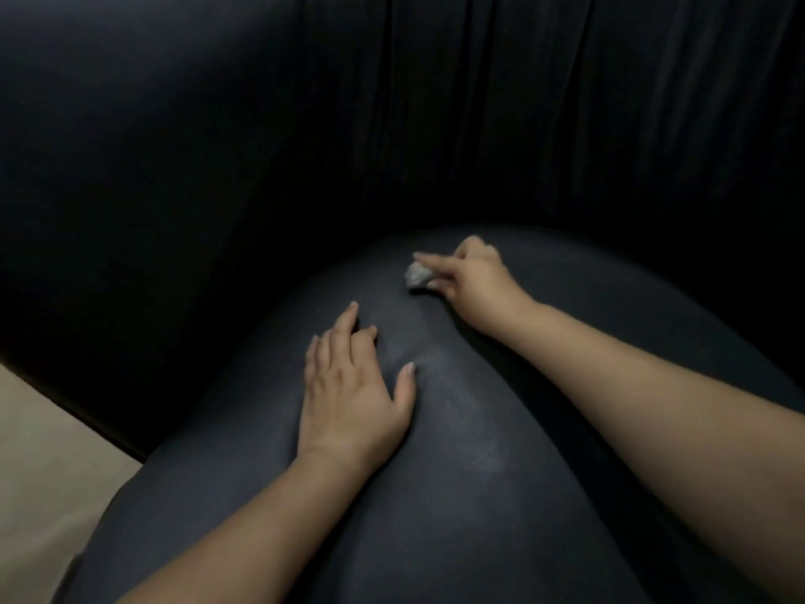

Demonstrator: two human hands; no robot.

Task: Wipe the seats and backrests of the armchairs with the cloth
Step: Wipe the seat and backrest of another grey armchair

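1. Head view, looking down over both bare forearms onto a dark armchair seat (457, 429), its leather-like surface rounded and dully shining.
2. The right hand (472, 274) is out ahead, far up the seat, with its forefinger stretched forward and the other fingers curled in.
3. There is the cloth (418, 275), a small pale grey wad, bunched under that hand's fingers and pinched against the thumb, poking out just to the left of the knuckles and touching the seat.
4. The left hand (355, 385) lies nearer the camera and to the left of the right hand, well apart from the cloth.
5. Its palm faces down on the cushion, fingers loosely spread and relaxed, thumb splayed to the right, holding nothing, simply resting on the seat.
6. Beyond the right hand's fingertips the seat ends in deep shadow, and the backrest (435, 102) rises there, black, with faint vertical folds.
7. Between the two hands and on toward the right forearm, a faint paler streak shows on the seat surface.
8. Left of the left forearm, past the seat's edge, a patch of beige floor (48, 464) shows.
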